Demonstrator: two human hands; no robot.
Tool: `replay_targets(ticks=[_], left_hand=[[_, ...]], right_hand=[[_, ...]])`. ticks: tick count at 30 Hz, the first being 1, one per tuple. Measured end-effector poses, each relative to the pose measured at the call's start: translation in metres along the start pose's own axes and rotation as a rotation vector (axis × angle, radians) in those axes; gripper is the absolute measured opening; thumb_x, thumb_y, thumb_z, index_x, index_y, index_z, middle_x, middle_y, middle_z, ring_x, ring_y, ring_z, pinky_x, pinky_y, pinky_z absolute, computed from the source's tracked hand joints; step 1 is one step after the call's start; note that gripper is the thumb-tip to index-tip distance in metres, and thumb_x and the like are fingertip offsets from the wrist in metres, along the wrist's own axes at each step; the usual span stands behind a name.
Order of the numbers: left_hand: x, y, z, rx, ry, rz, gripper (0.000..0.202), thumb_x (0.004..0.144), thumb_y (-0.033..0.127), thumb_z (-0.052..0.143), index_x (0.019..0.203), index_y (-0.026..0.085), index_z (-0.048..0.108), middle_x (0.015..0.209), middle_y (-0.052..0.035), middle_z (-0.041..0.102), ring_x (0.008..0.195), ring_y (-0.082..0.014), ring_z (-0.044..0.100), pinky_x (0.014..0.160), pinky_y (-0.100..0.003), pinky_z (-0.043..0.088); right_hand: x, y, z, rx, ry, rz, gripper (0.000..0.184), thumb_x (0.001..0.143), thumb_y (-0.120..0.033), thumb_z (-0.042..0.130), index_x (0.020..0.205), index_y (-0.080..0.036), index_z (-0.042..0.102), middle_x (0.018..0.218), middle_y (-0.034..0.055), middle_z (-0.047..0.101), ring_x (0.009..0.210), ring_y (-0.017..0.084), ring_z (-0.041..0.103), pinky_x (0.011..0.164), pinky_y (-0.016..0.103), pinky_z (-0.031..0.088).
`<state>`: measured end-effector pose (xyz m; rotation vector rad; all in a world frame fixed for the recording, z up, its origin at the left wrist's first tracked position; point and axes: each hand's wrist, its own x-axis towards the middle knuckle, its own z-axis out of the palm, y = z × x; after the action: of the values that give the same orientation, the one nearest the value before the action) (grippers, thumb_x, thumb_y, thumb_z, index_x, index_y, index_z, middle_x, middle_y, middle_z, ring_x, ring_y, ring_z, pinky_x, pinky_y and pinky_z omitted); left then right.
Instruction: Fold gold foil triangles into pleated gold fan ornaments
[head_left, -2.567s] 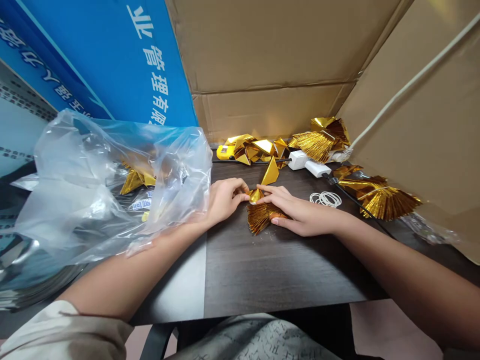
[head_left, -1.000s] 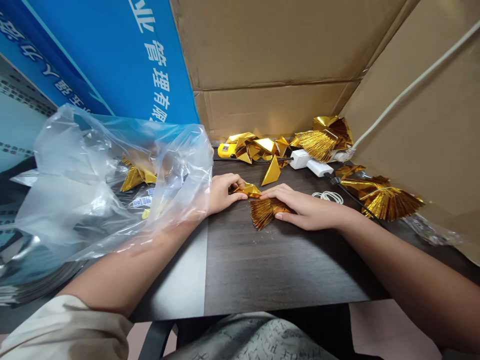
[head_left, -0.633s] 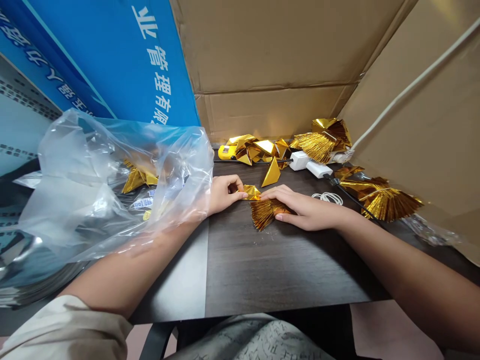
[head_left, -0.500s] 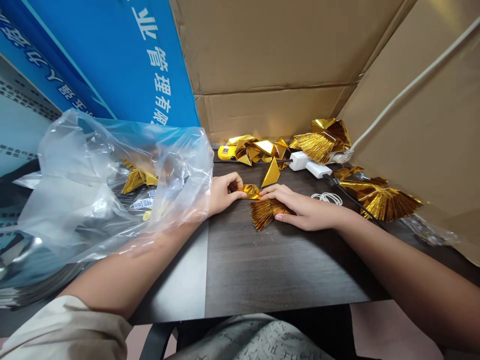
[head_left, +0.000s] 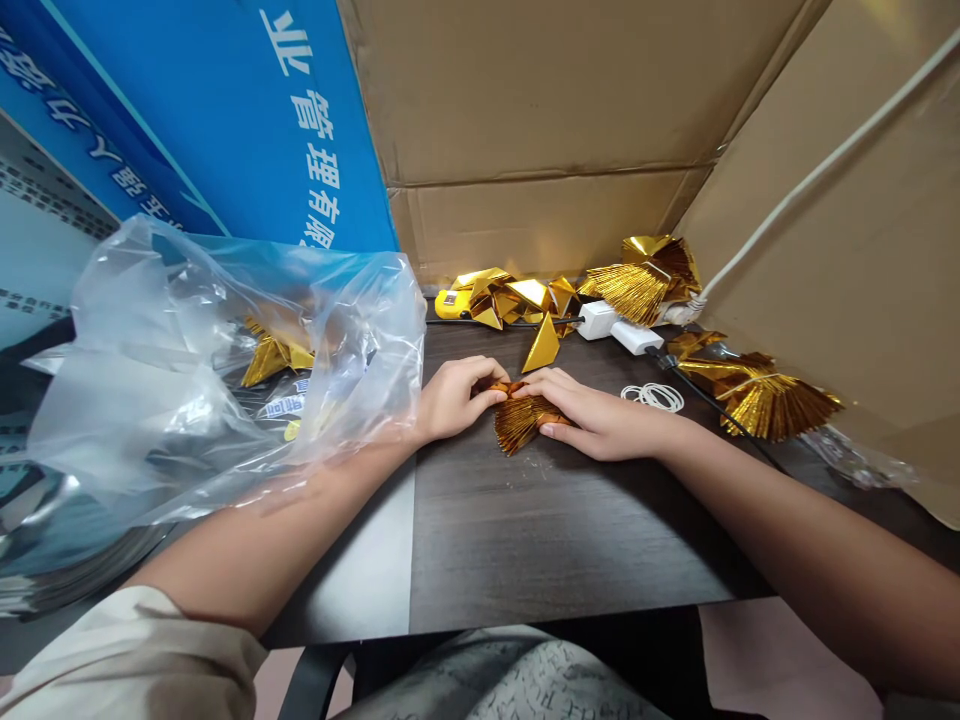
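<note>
A pleated gold foil paper fan point(head_left: 517, 422) rests on the dark tabletop between my hands. My right hand point(head_left: 581, 412) is closed over its right side, fingers on top and thumb below, hiding part of it. My left hand point(head_left: 463, 396) pinches a small folded gold foil piece point(head_left: 504, 386) at the fan's upper edge; the fingers cover most of that piece. Just beyond the hands, a gold foil triangle point(head_left: 542, 345) lies on the table. Some white elastic loops point(head_left: 652, 398) lie right of my right hand.
At the left, a clear plastic bag point(head_left: 225, 400) holds gold folded pieces and touches my left forearm. Along the cardboard wall point(head_left: 540, 100) lie gold foil pieces point(head_left: 495, 298), a yellow tape measure point(head_left: 452, 304), white plugs point(head_left: 622, 328) with cables, and two tied gold fans point(head_left: 645, 280).
My left hand has moved right, bringing the small gold piece against the fan's upper edge. My right hand has shifted slightly left with the fan.
</note>
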<state>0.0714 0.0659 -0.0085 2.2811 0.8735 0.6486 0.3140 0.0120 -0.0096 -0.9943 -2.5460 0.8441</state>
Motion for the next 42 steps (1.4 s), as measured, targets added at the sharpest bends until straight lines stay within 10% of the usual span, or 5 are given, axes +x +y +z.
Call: replay_targets(ticks=[7, 24, 32, 42], left_hand=[[-0.002, 0.005, 0.003, -0.143, 0.052, -0.177, 0.03, 0.082, 0.011, 0.077, 0.109, 0.018, 0.067, 0.088, 0.0012, 0.076, 0.082, -0.0143, 0.073, 0.078, -0.024, 0.052], [-0.001, -0.005, 0.002, -0.044, 0.107, 0.088, 0.007, 0.086, 0.008, 0.072, 0.086, 0.015, 0.072, 0.087, -0.0017, 0.075, 0.08, -0.0127, 0.067, 0.077, -0.024, 0.05], [-0.002, -0.001, 0.005, -0.048, 0.118, 0.061, 0.011, 0.085, 0.006, 0.068, 0.079, 0.014, 0.065, 0.075, 0.0013, 0.07, 0.068, -0.011, 0.063, 0.068, -0.021, 0.046], [-0.003, -0.002, 0.005, -0.007, 0.083, 0.059, 0.01, 0.088, 0.009, 0.066, 0.089, 0.016, 0.073, 0.087, -0.0009, 0.077, 0.077, -0.0131, 0.071, 0.075, -0.022, 0.052]], right_hand=[[0.003, 0.001, 0.004, -0.016, 0.011, -0.002, 0.04, 0.1, -0.031, 0.043, 0.138, -0.018, 0.043, 0.133, 0.0144, 0.05, 0.127, 0.024, 0.044, 0.112, 0.056, 0.044], [0.002, 0.009, 0.013, -0.091, 0.053, 0.02, 0.076, 0.102, -0.039, 0.035, 0.163, -0.025, -0.008, 0.152, 0.0179, 0.032, 0.144, 0.03, 0.036, 0.119, 0.061, 0.04], [0.006, 0.003, 0.014, -0.15, 0.012, 0.117, 0.076, 0.102, -0.044, 0.029, 0.163, -0.017, -0.008, 0.136, 0.0194, 0.043, 0.127, 0.03, 0.043, 0.114, 0.069, 0.036], [0.009, -0.004, 0.01, -0.144, 0.033, 0.11, 0.061, 0.1, -0.035, 0.038, 0.157, -0.016, 0.027, 0.128, 0.0192, 0.049, 0.117, 0.028, 0.045, 0.107, 0.062, 0.043]])
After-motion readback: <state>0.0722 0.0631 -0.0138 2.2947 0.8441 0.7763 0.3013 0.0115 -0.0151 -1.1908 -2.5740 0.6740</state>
